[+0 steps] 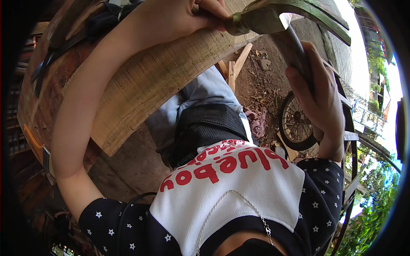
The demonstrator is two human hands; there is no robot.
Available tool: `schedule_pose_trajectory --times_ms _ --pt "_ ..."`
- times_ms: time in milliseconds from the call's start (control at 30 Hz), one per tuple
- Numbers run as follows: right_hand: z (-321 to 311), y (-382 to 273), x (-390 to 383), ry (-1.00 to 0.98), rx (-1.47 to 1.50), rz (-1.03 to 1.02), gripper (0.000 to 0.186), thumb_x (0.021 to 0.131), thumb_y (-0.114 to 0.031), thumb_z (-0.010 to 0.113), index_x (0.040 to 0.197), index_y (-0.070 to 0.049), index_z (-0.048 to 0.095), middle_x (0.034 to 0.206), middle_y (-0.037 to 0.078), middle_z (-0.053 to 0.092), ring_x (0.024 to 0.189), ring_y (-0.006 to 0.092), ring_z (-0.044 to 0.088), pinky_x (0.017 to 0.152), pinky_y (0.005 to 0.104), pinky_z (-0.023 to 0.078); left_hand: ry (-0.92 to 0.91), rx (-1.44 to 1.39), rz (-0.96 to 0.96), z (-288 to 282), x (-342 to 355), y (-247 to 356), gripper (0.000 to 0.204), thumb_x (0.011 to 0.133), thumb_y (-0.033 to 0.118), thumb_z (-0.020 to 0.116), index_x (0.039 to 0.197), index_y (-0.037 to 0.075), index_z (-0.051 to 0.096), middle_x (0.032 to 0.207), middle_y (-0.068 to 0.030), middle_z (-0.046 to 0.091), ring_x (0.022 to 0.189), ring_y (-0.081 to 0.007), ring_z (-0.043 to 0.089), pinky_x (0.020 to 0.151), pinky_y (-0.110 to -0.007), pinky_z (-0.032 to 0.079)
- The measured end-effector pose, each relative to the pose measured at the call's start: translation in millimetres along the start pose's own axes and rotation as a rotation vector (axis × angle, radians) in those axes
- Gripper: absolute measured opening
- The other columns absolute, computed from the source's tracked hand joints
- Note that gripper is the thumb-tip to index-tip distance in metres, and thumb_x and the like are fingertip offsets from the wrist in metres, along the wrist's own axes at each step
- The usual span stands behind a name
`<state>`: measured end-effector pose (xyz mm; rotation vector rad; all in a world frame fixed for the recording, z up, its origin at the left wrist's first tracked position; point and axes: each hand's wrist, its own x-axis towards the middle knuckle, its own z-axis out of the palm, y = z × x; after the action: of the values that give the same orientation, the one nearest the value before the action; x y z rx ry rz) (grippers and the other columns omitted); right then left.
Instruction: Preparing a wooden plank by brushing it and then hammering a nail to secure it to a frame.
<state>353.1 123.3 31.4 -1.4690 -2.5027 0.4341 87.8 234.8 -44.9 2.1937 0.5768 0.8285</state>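
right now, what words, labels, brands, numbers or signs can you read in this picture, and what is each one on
Shirt: rounded red lettering, upside down here; its wording isn't copied.
Wooden plank: rows of dark dots, too small to tell whether they form characters.
Claw hammer: none that I can make out.

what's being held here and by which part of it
The right hand grips the hammer by its handle. The left hand is beside the hammer's head; whether it holds anything cannot be told.
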Motion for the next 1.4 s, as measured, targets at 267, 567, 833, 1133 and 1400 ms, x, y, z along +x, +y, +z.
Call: schedule_pose_trajectory --times_ms 267,567,833,1133,1400 --pt "-1 3 -6 0.021 0.043 0.063 0.037 0.096 -0.017 0.065 0.128 -0.002 0.055 0.071 0.017 0.060 0.060 0.0321 0.064 0.058 0.0400 0.045 -0.010 -0.093 0.025 1 3 -4 0.020 0.080 -0.004 0.077 0.099 0.002 0.078 0.086 -0.0105 0.072 0.077 -0.0184 0.070 0.065 -0.029 0.053" --pt "4 11 -10 0.156 0.206 0.182 0.037 0.098 -0.023 0.065 0.127 -0.003 0.055 0.072 0.015 0.061 0.060 0.0296 0.061 0.061 0.0399 0.046 -0.007 -0.148 0.060 5 3 -7 0.016 0.081 -0.005 0.075 0.096 -0.001 0.077 0.087 -0.0099 0.070 0.078 -0.0188 0.069 0.068 -0.029 0.054" --pt "4 15 -18 0.150 0.265 0.278 0.038 0.099 -0.025 0.064 0.129 -0.003 0.055 0.076 0.013 0.063 0.063 0.0253 0.061 0.063 0.0382 0.047 -0.014 -0.093 0.063 4 0 -11 0.018 0.080 -0.006 0.074 0.096 -0.001 0.076 0.088 -0.0099 0.070 0.080 -0.0193 0.069 0.069 -0.030 0.053" --pt "6 17 -19 0.174 0.256 0.307 0.038 0.099 -0.028 0.064 0.127 -0.003 0.056 0.079 0.013 0.063 0.066 0.0250 0.062 0.064 0.0384 0.047 0.099 -0.338 0.037 8 4 -15 0.019 0.083 -0.008 0.073 0.101 -0.004 0.074 0.094 -0.0120 0.070 0.087 -0.0176 0.070 0.073 -0.028 0.054" --pt "6 17 -19 0.136 0.256 0.317 0.039 0.098 -0.026 0.065 0.127 -0.002 0.056 0.076 0.014 0.063 0.064 0.0276 0.062 0.063 0.0384 0.046 -0.024 -0.132 0.065 6 3 -15 0.024 0.078 -0.009 0.072 0.101 -0.001 0.075 0.093 -0.0111 0.070 0.086 -0.0187 0.070 0.073 -0.028 0.054"
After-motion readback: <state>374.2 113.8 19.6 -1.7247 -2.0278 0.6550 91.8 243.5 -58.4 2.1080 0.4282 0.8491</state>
